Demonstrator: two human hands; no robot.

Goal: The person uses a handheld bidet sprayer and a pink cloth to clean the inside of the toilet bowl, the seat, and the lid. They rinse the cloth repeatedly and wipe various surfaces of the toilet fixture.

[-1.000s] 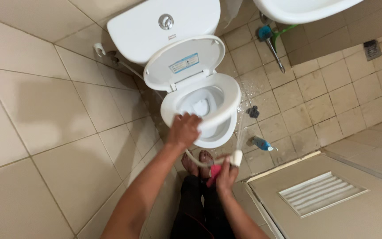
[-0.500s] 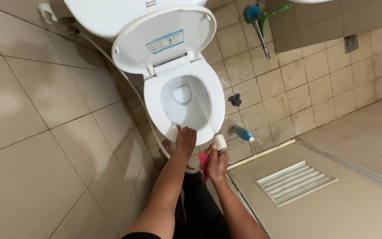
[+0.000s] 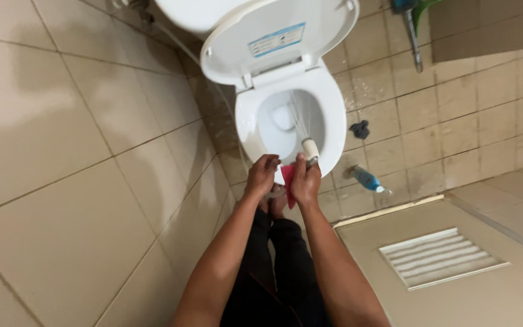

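- The right hand (image 3: 305, 180) grips a bidet sprayer (image 3: 310, 149), nozzle aimed into the white toilet bowl (image 3: 289, 118) so water lands inside.
- The left hand (image 3: 263, 174) pinches a pink cloth (image 3: 288, 181) at the bowl's front rim, just beside the right.
- The lid (image 3: 279, 36) stands raised.

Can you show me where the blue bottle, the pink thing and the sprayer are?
Blue plastic bottle (image 3: 367, 179), head view, on its body.
Pink flat thing (image 3: 288, 183), head view, part showing between the hands.
White hand sprayer (image 3: 310, 148), head view, on its nozzle head.
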